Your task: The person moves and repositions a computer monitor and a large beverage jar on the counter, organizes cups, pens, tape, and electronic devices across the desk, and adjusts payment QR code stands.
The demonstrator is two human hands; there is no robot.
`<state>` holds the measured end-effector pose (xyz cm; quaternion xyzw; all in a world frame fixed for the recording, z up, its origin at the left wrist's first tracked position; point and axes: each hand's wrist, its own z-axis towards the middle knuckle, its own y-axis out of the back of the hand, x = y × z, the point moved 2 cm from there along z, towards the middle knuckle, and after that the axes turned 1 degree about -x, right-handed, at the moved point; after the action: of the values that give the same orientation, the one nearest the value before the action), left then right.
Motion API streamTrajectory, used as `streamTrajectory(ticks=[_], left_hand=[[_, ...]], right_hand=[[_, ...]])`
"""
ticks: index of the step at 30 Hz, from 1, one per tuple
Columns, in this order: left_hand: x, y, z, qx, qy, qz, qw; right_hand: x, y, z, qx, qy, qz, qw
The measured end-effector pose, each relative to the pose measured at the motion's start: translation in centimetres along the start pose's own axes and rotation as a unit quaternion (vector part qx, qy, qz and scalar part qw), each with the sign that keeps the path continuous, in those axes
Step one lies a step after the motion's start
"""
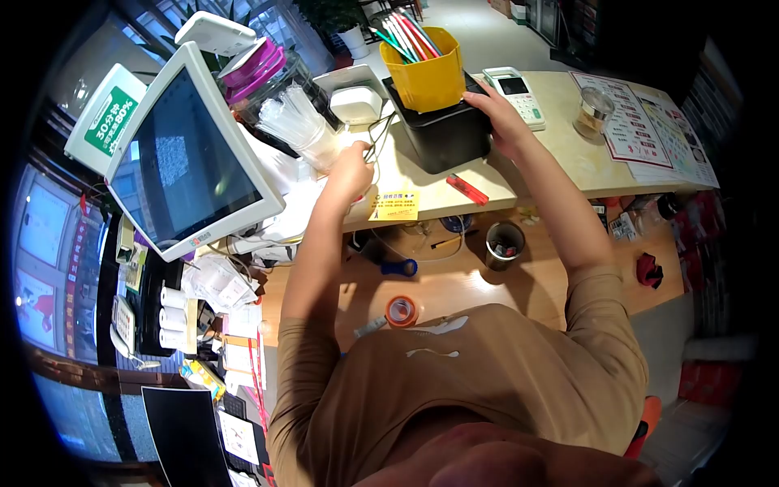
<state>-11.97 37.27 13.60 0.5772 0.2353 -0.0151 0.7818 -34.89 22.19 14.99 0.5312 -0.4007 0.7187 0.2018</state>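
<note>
My right hand [497, 118] rests against the right side of a black box [442, 138], its fingers at the upper edge near a yellow pencil holder [430, 77]. Several pencils [408, 39] stand in that holder on top of the box. My left hand [353, 172] is on the counter among dark cables [378, 134], beside a clear container of wrapped straws [300, 130]; its fingers are bent, and what they hold, if anything, is too small to make out. A red cutter [467, 189] and a yellow card [393, 205] lie near the counter's front edge.
A white monitor [191, 154] stands at the left. Behind my left hand is a small white device [355, 105]. To the right are a calculator [517, 97], a glass jar [593, 112] and printed menus [633, 130]. A metal cup [505, 245] and orange tape [402, 311] sit on the lower shelf.
</note>
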Motion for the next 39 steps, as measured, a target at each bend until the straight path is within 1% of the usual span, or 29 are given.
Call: streamTrajectory(ticks=[1,2,5,6,9,10,13,14,17,18,19,21,25,29,30,33,39], left_hand=[[-0.1,0.8,-0.2,0.008,0.000,-0.005,1.000],[0.0,1.2,-0.3,-0.010,-0.006,0.007,1.000],[-0.3,3.0,-0.6,0.007,0.018,-0.037,0.999],[0.5,2.9,-0.5,-0.024,0.012,-0.138,0.990],[1.7,2.5,-0.4,-0.033,0.022,-0.120,0.992],[1.6,2.6,-0.6,-0.057,-0.013,-0.066,0.996],[1.0,3.0,-1.7,-0.098,-0.019,-0.095,0.990],[1.1,3.0,-1.9,-0.110,-0.009,-0.097,0.989],[1.5,3.6,-2.4,-0.086,0.007,-0.148,0.985],[1.8,3.5,-2.3,-0.091,-0.023,-0.189,0.977],[2.3,3.5,-2.3,-0.084,-0.001,-0.193,0.978],[2.2,4.0,-2.9,-0.080,-0.004,-0.183,0.980],[1.8,4.0,-3.8,-0.089,-0.060,-0.186,0.977],[1.2,3.9,-4.0,-0.076,-0.062,-0.176,0.979],[1.4,3.6,-3.7,-0.061,-0.054,-0.186,0.979],[1.1,2.6,-3.3,-0.070,-0.075,-0.237,0.966],[1.4,2.2,-3.1,-0.064,-0.069,-0.248,0.964]], right_hand=[[0.0,-0.1,-0.1,0.002,-0.005,0.001,1.000],[-0.1,-0.2,0.1,0.012,-0.006,0.009,1.000],[-0.6,-2.1,-0.7,0.044,0.008,0.026,0.999],[-1.0,-2.2,-0.3,0.039,0.004,0.025,0.999],[-1.4,-2.8,-0.4,0.044,0.016,0.009,0.999],[-1.2,-3.0,-0.8,0.027,0.001,0.019,0.999],[-0.3,-3.6,-1.4,0.056,-0.007,0.026,0.998],[-0.6,-3.8,-1.5,0.051,-0.003,0.032,0.998],[-2.2,-4.6,-1.3,0.036,0.007,0.051,0.998],[-2.6,-4.7,-1.2,0.034,0.009,0.058,0.998],[-2.9,-4.8,-1.0,0.032,0.012,0.064,0.997],[-3.9,-5.0,-0.7,0.043,0.019,0.059,0.997],[-4.4,-5.4,-0.6,0.026,0.028,0.039,0.999],[-3.8,-6.1,-1.5,0.033,0.039,0.051,0.997],[-3.2,-6.6,-2.2,0.022,0.040,0.050,0.998],[-3.3,-6.9,-2.4,0.009,0.044,0.033,0.998],[-2.4,-6.9,-2.9,0.032,0.039,0.015,0.999]])
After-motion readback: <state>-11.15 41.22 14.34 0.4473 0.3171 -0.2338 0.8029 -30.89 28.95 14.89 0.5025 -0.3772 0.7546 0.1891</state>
